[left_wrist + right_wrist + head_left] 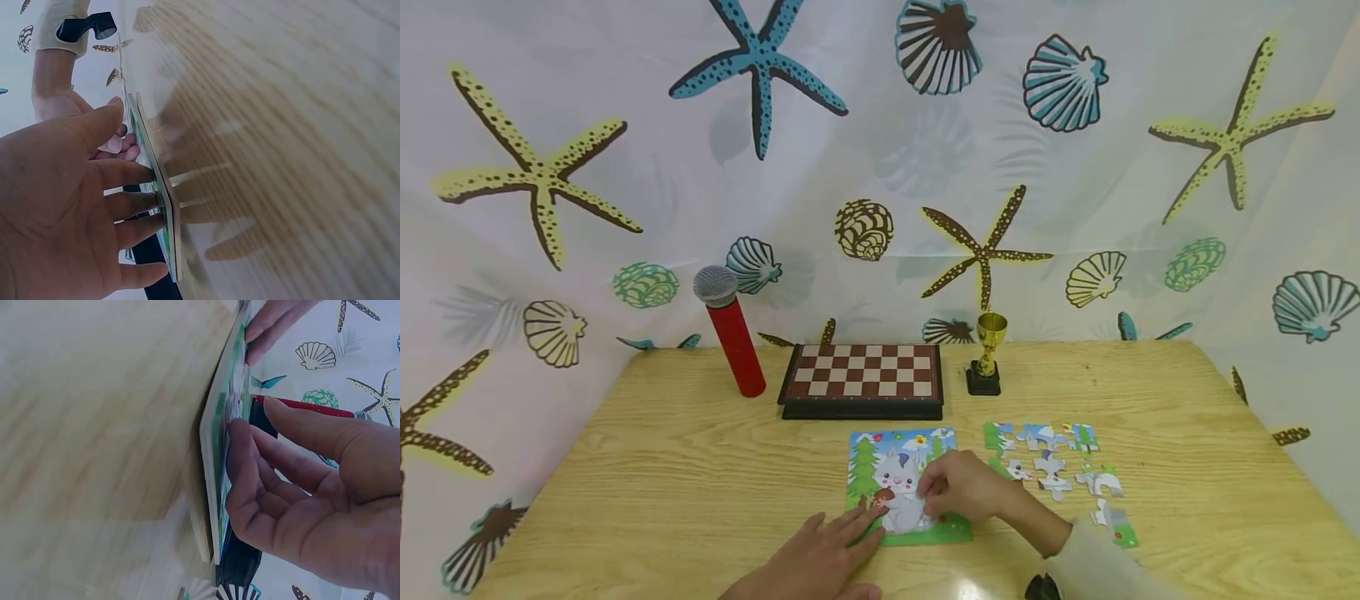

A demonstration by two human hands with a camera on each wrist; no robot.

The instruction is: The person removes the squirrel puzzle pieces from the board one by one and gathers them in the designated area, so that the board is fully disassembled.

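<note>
A puzzle board (898, 533) with a grey-white cartoon animal among green trees lies flat on the table. My left hand (820, 554) rests its extended fingertips on the board's lower left part; the left wrist view shows the fingers (134, 231) spread along its edge. Over the board's right side, my right hand (966, 487) touches the picture with bent fingertips. In the right wrist view the thumb (300, 422) stands apart from the other fingers, with no piece visible between them. Loose puzzle pieces (1052, 483) lie to the right of the board.
Behind the board sits a folded chessboard (861, 375). A red microphone (733, 333) stands at its left, and a small gold trophy cup (988, 354) on a black base at its right. A curtain (820, 292) printed with starfish and shells hangs behind the wooden table (700, 467).
</note>
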